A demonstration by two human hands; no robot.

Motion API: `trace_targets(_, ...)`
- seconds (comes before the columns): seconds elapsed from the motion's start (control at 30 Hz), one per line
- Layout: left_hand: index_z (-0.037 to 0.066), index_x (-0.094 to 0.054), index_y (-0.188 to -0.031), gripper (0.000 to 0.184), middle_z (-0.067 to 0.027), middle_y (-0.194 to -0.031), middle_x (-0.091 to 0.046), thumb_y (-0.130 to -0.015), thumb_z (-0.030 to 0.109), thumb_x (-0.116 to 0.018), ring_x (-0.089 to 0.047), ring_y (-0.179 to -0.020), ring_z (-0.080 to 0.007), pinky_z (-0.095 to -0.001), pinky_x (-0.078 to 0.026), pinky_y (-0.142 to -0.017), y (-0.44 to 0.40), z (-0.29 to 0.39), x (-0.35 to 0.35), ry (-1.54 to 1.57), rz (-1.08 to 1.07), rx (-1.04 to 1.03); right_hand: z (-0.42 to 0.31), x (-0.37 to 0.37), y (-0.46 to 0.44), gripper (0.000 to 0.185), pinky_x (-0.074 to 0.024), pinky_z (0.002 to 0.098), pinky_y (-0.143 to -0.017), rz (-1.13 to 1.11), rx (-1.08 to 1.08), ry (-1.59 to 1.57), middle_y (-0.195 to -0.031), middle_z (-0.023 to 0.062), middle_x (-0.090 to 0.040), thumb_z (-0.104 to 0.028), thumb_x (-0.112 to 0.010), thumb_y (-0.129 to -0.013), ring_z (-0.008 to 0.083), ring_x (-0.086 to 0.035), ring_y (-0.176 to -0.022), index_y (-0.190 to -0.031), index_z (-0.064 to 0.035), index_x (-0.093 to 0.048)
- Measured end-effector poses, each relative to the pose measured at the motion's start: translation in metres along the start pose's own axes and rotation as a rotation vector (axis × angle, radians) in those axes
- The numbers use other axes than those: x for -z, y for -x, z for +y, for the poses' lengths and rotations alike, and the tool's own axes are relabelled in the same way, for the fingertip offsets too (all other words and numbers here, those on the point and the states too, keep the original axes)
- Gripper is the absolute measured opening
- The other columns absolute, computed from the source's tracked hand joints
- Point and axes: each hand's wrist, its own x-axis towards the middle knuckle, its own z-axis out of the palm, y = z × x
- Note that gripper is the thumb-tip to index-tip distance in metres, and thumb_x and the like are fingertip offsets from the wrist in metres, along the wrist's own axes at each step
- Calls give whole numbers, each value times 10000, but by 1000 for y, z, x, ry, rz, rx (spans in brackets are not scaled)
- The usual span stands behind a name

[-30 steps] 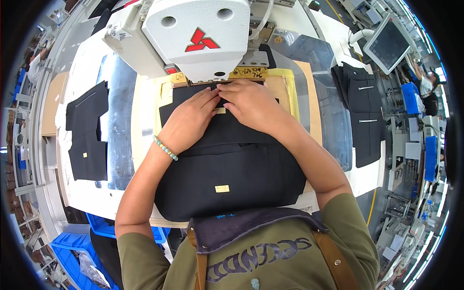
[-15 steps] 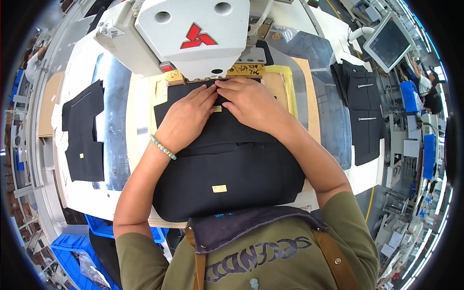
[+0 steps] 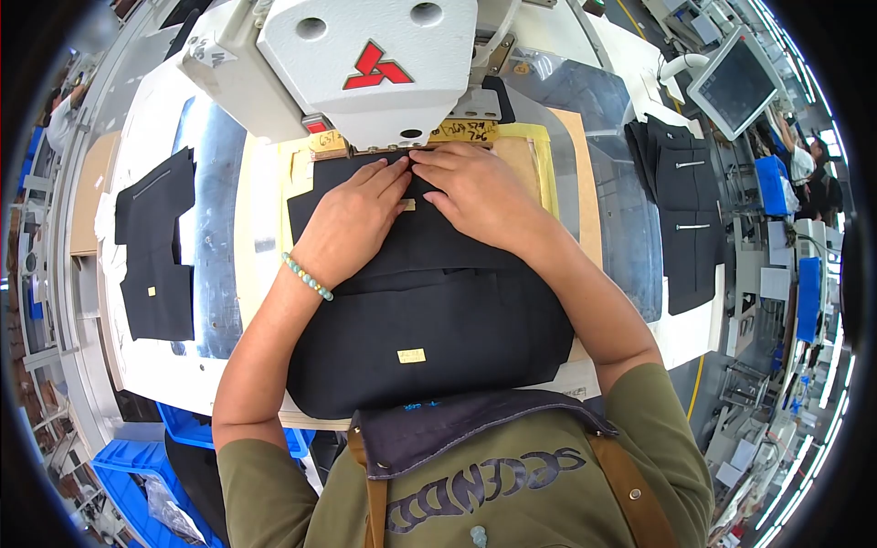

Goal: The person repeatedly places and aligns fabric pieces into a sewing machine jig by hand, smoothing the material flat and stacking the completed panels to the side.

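Black fabric panels (image 3: 438, 320) lie under the white head (image 3: 301, 78) of an industrial sewing machine. My left hand (image 3: 352, 219) rests flat on the fabric, its fingers stretched toward the machine's lower edge. Beside it, my right hand (image 3: 480, 196) also presses down with its fingers extended. The two sets of fingertips nearly meet just below the machine head. A small yellow label (image 3: 411, 356) sits on the lower part of the cloth; another pale label is partly visible near my left fingers. The far edge of the fabric is hidden under the machine.
A cut black piece (image 3: 157, 247) lies on the left side of the table. Stacked black pieces (image 3: 690, 247) with pale strips lie on the right. A screen (image 3: 736, 80) stands at upper right. Blue crates (image 3: 151, 493) are at lower left.
Both hands stay pressed on the fabric in nearly the same place. The view has shifted very slightly.
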Motion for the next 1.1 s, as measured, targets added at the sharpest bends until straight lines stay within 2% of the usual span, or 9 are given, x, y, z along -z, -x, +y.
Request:
trace_targets(0.3,-6,-645,-1293,396,-123,-1391,-621,-911,95,-669,-601,-1252,-311,-380,-505,-1056,-1,4,3,-25,-22,11,7,10,16,337,-482,384,-1045,9,-110,6,-1310,53,-686,-136,-694,-896,264,-598,-1194,-1212,-22,-715)
trace_targets(0.5,-2,-644,-1294,389,-112,-1402,-615,-919,100,-662,-595,-1259,-306,-375,-499,-1061,2,-1,2,-50,-25,14,7,24,36,343,-505,389,-1015,17,-273,-27,-1312,52,-683,-141,-706,-885,267,-605,-1176,-1213,-40,-719)
trace_targets(0.8,-6,-647,-1276,378,-108,-1389,-616,-923,127,-663,-575,-1267,-289,-373,-490,-1065,5,-3,6,-108,-77,56,9,21,44,326,-510,390,-1006,20,-173,55,-1327,63,-673,-140,-715,-878,269,-609,-1166,-1183,-24,-721)
trace_targets(1.1,-17,-669,-1233,340,-126,-1355,-636,-930,137,-666,-559,-1283,-319,-407,-430,-1127,-4,4,13,-67,-108,-5,7,20,38,313,-510,395,-997,-18,-124,24,-1312,81,-672,-139,-715,-880,268,-605,-1159,-1166,-14,-719)
